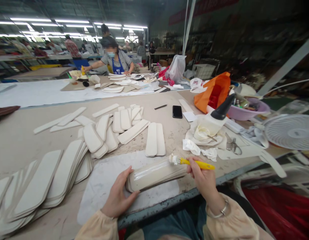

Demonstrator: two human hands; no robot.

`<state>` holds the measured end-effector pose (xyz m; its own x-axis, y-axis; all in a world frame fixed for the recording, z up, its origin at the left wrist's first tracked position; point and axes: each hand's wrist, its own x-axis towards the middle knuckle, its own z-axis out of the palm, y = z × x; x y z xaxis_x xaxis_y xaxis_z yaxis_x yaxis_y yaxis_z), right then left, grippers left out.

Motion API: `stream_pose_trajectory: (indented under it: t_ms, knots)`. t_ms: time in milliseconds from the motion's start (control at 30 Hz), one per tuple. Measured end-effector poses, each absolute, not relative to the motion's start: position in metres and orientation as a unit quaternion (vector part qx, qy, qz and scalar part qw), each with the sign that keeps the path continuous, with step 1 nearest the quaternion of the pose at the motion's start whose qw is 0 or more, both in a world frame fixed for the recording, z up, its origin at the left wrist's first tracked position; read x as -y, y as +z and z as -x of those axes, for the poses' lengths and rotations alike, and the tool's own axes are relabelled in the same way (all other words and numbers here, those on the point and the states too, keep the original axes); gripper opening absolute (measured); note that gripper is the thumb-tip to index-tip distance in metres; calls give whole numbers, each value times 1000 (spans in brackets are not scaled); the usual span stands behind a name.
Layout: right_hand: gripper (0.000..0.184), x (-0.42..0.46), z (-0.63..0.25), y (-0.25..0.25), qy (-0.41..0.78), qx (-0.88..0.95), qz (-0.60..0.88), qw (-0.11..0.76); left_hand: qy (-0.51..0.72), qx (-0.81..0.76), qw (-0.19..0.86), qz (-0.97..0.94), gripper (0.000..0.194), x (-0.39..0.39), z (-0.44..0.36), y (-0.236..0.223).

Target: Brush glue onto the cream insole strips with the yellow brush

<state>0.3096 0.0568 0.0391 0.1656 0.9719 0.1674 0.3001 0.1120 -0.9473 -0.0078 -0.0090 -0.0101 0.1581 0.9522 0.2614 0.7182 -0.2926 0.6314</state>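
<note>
A stack of long cream pieces with rounded corners (150, 176) lies before me, a wet shine along its top piece. My left hand (121, 193) is spread around the stack's left end, thumb at the near edge and fingers at the far side. Between the fingers of my right hand (200, 173) is a yellow-handled brush (198, 163). Its bristles, coated in white paste, are at the far edge of the stack near the right end; whether they touch it I cannot tell. White paper (94, 196) lies under the stack.
Piles of similar pieces (39, 183) spread across the left. A phone (177, 111), scissors (233, 146), crumpled tissue (191, 146) and a cut-open white jug (206, 125) lie to the right. Beyond are an orange bag (201, 100) and purple basin (251, 111). A co-worker (116, 60) sits opposite.
</note>
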Motion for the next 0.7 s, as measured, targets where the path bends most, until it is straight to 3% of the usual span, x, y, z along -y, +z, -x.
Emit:
stream_pose_trajectory:
  t_ms: [133,267,467,700]
  knots:
    - [34,-38,-265,41,525,511,497,464,325,-562,193,-736,77,9,6,-8]
    - [36,-28,-227,39,609,502,455,412,329,-563,205,-730,78,11,5,-7]
    - [31,-30,-213,33,602,526,481,361,334,-559,204,-731,78,11,7,-8]
    - [31,-41,-249,33,533,547,524,376,322,-565,189,-736,78,10,6,-8]
